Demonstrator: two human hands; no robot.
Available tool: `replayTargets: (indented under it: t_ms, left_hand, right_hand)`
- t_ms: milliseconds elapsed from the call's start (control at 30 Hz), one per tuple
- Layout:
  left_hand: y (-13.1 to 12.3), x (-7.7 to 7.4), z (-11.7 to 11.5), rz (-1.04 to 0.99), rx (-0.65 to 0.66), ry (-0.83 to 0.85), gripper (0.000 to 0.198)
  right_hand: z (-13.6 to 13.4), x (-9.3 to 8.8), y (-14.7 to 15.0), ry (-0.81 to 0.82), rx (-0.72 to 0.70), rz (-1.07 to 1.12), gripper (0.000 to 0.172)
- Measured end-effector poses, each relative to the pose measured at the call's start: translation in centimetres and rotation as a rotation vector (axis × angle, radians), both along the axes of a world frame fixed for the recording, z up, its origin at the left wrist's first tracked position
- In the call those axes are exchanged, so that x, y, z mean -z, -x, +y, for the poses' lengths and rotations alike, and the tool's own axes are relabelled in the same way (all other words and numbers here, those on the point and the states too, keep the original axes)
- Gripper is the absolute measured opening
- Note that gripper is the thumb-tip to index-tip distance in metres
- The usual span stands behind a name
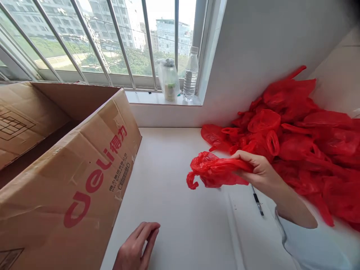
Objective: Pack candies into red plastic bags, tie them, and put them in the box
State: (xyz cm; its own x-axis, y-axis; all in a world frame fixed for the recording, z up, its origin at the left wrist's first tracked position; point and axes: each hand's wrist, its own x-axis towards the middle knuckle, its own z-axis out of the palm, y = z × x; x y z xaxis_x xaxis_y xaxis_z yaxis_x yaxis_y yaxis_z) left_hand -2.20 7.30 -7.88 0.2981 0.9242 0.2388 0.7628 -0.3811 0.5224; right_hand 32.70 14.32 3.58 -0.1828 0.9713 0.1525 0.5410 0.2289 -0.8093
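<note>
My right hand (pixel 258 170) grips a crumpled red plastic bag (pixel 212 170) and holds it just above the white table (pixel 174 180), its knotted handle hanging at the left. Behind that hand a big pile of red plastic bags (pixel 303 138) fills the right corner against the wall. My left hand (pixel 137 245) rests low on the table near the front edge, fingers stretched out together, holding nothing. It lies beside the lower corner of a large open cardboard box (pixel 70 180) with red "deli" lettering.
A black pen (pixel 257 200) lies on the table under my right wrist. On the window sill stand a clear water bottle (pixel 190 75) and a jar wrapped in a plastic bag (pixel 168 80). A barred window runs along the back.
</note>
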Motion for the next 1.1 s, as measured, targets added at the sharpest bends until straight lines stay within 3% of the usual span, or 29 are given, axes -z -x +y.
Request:
replayTargets:
  t_ms: [100,167,267,367,433,567,667,767,867,967,1100]
  left_hand:
    - [-0.2,-1.5,-0.3,-0.033,-0.095,-0.143,0.015]
    - [-0.2,-2.0,-0.5,-0.021,-0.079,-0.18,0.014]
    - [-0.2,-2.2,-0.7,0.032,0.005,-0.139,0.025]
    - [-0.9,-2.6,-0.8,0.072,0.125,-0.118,0.044]
    - [-1.7,-3.1,-0.9,0.098,0.199,-0.124,0.051]
    - [-3.7,-3.7,-0.6,0.157,0.339,-0.164,0.046]
    - [-5.2,-3.2,0.3,0.103,0.355,-0.206,0.038]
    - [-5.8,-2.4,1.5,0.03,0.312,-0.189,0.026]
    - [-5.2,-2.2,2.6,-0.075,0.186,-0.135,0.013]
    - [-3.8,-2.6,3.2,-0.211,0.028,-0.049,0.014]
    - [-2.3,-3.4,3.2,-0.34,-0.147,0.046,0.017]
  right_hand:
    - [-0.8,4.1,4.0,0.005,-0.266,-0.073,0.006]
    - [-1.4,6.7,4.8,0.024,-0.448,-0.198,0.016]
    - [-2.8,8.8,4.5,-0.01,-0.461,-0.371,0.034]
    - [-4.7,8.2,4.6,-0.137,-0.37,-0.439,0.054]
    - [-6.0,7.4,5.4,-0.209,-0.374,-0.461,0.056]
    - [-7.0,7.6,7.5,-0.239,-0.338,-0.501,0.041]
    - [-6.4,8.6,8.5,-0.233,-0.284,-0.468,0.025]
    - [-5.4,8.7,8.8,-0.216,-0.276,-0.417,0.014]
    - [-4.1,8.0,8.8,-0.192,-0.273,-0.328,0.01]
    - [-2.7,7.5,8.2,-0.154,-0.228,-0.204,0.012]
    - [-1.8,6.8,7.4,-0.157,-0.053,-0.172,0.01]
